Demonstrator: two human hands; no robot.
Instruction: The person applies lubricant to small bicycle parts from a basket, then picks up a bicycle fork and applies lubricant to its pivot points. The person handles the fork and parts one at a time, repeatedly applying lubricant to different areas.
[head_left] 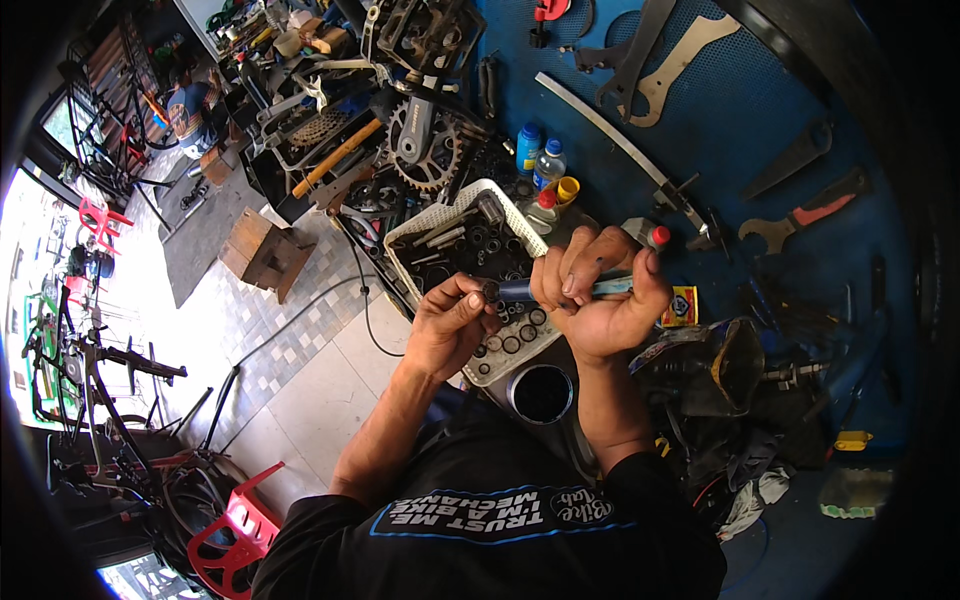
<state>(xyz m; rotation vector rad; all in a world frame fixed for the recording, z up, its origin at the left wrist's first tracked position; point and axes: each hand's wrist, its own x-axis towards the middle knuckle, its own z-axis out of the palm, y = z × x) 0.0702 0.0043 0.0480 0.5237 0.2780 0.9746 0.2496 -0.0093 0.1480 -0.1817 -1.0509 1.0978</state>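
Note:
Above the parts basket, my two hands meet at chest height. Between its thumb and fingers, my left hand (450,325) pinches a small dark ring-shaped part (490,290). My right hand (598,295) is wrapped round a slim tool with a dark blue shaft (514,290) and a light blue end; its exact kind is not clear. The dark tip of the tool meets the ring. Below sits a white plastic basket (405,236) of small metal parts, with several rings (512,344) lying at its near end. A round tub with dark contents (541,394) stands close to my body.
Bottles with blue (528,148) and red caps stand behind the basket. A crankset with chainring (425,145) and piled tools lie at the upper left. Wrenches and a saw (795,160) hang on the blue board. A red chair (235,530), bicycles and a seated person (190,110) are leftward.

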